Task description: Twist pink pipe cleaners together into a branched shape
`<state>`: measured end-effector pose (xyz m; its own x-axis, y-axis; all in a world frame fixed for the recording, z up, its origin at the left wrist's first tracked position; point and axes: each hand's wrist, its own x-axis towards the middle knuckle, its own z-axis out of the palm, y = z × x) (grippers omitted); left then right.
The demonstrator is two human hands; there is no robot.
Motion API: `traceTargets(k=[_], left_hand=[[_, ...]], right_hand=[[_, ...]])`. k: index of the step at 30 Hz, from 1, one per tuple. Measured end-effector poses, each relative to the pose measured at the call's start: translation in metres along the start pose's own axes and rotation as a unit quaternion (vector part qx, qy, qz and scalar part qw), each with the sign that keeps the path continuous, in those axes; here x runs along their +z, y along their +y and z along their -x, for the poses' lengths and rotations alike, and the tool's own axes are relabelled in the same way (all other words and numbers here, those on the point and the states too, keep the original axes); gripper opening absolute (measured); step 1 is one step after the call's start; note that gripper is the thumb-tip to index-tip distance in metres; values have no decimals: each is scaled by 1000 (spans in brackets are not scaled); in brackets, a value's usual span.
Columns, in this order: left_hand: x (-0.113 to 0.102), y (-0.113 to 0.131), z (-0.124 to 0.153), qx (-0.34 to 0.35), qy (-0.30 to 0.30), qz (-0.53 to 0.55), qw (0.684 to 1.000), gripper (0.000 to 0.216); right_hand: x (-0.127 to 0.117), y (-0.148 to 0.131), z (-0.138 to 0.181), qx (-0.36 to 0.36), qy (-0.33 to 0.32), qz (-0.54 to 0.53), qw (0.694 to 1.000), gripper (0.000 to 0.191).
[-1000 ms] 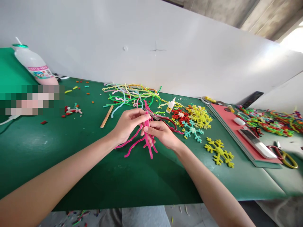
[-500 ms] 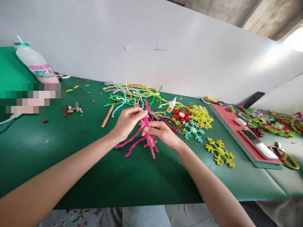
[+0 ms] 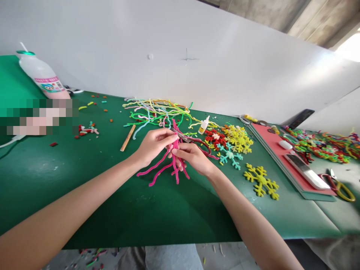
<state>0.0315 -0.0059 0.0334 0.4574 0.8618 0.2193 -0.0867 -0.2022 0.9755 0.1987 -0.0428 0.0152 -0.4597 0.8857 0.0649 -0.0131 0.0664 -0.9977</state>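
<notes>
Between my hands are several pink pipe cleaners, their wavy ends hanging down over the green table. My left hand is closed, thumb and forefinger pinching the upper part of the strands. Just below and to the right, my right hand pinches the same strands, its fingers curled under them. A pair of scissors with dark red handles lies behind my right hand, partly covered by it; whether the hand touches them I cannot tell. More pink pipe cleaners spread out behind the fingers.
Loose pastel and green pipe cleaners lie at the back. A wooden stick, a glue bottle and snowflake shapes surround my hands. To the right are a red board, a phone and other scissors; a drink bottle stands left.
My left hand has shifted slightly right along the pink strands. One hanging pink end has swung left and sits a little higher. Everything else on the table stays put.
</notes>
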Motion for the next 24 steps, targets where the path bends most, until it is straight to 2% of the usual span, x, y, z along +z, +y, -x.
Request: traceTargets(k=[5,8,10,13,17,21,24], left_hand=[[-4,0,-1,14,11,-54,998,25],[-7,-2,-3,-3,12,-73,997,24],[-8,-3,-4,-22,4,-68,997,24],[-8,-5,-4,-45,-11,-46,998,23],[-8,-4,-3,-63,-30,-37,997,20],[-8,-1,-3,-70,-73,-68,993,20],[-8,-1,-4,-74,-94,-67,991,21]], right_hand=[[-2,-5,1,8,13,55,998,33],[-4,-8,1,-19,63,162,985,32],[-6,-9,1,-59,112,270,954,31],[-8,-9,4,-120,174,421,882,30],[-15,-8,8,-167,195,539,802,30],[-22,-7,8,-197,193,597,753,31],[-25,-6,8,-211,192,606,743,30]])
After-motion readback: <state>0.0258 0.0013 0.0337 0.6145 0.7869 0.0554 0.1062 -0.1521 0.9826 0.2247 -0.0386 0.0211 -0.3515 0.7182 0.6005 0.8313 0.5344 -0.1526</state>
